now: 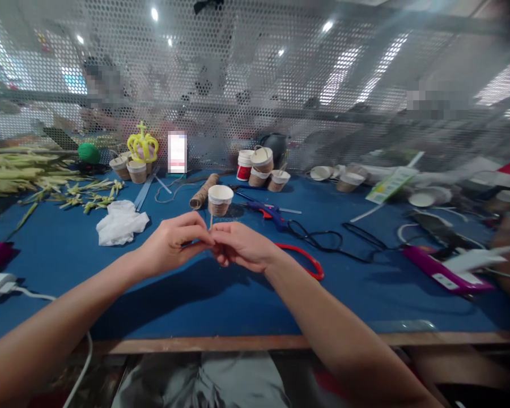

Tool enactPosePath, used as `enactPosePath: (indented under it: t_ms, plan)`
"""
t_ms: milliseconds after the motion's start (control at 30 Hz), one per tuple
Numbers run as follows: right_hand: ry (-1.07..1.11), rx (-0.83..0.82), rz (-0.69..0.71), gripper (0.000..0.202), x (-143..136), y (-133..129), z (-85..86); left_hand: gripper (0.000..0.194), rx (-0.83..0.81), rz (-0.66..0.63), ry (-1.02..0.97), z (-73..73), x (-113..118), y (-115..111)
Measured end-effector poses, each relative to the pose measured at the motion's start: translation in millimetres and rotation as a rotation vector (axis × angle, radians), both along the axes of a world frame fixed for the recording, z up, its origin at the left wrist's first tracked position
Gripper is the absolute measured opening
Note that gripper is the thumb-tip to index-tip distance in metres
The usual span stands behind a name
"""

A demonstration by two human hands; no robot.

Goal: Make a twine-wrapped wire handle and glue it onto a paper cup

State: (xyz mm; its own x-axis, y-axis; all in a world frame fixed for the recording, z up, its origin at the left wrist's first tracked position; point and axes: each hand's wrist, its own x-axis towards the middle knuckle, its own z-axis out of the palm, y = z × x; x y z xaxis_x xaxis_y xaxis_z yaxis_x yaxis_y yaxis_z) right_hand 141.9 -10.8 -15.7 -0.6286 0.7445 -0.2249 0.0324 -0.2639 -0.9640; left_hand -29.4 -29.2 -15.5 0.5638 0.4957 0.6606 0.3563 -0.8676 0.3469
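Brown strand (211,221), pinched between both nearly closed hands (172,239), blue tabletop (246,309), perforated screen (233,68) behind, bright lights (154,14)

Single view: head cam is looking fwd & down from head ht, facing across the counter (238,314) twd the mesh screen (238,62) at back. L hand (181,237) & R hand (243,245) are showing close, nr ctr; lap (204,382) is showing at btm edge.
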Motion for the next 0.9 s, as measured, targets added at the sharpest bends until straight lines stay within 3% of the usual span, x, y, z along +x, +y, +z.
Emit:
enactPosePath:
  t_ms: [133, 333, 500, 567, 700, 800, 900]
  plan:
    - [0.120, 0.095, 0.013, 0.029, -2, -7, 4.7, 0.007, -0.007, 0.060, -0.181, 7.5, 2, -5]
    - [0.016, 0.540, -0.320, 0.023, -4, -19, 12.2, 0.004, -0.158, 0.107, -0.540, 13.3, 4, -6]
    - [-0.101, 0.777, -0.296, 0.013, -12, -30, 8.7, 0.004, -0.347, 0.146, -0.690, 7.9, 13, -7]
    - [-0.103, 0.783, -0.275, 0.021, -16, -32, 6.3, 0.003, -0.371, 0.175, -0.688, 5.1, 19, -9]
    - [0.009, 0.619, -0.187, 0.032, -21, -30, 1.9, 0.003, -0.264, 0.221, -0.659, 6.6, 26, -8]
    - [0.021, 0.561, -0.202, 0.021, -22, -26, -4.0, 0.005, -0.223, 0.209, -0.702, 19.2, 24, -6]
    - [-0.105, 0.547, -0.226, 0.015, -21, -18, -10.6, 0.006, -0.171, 0.166, -0.846, 37.5, 21, -8]
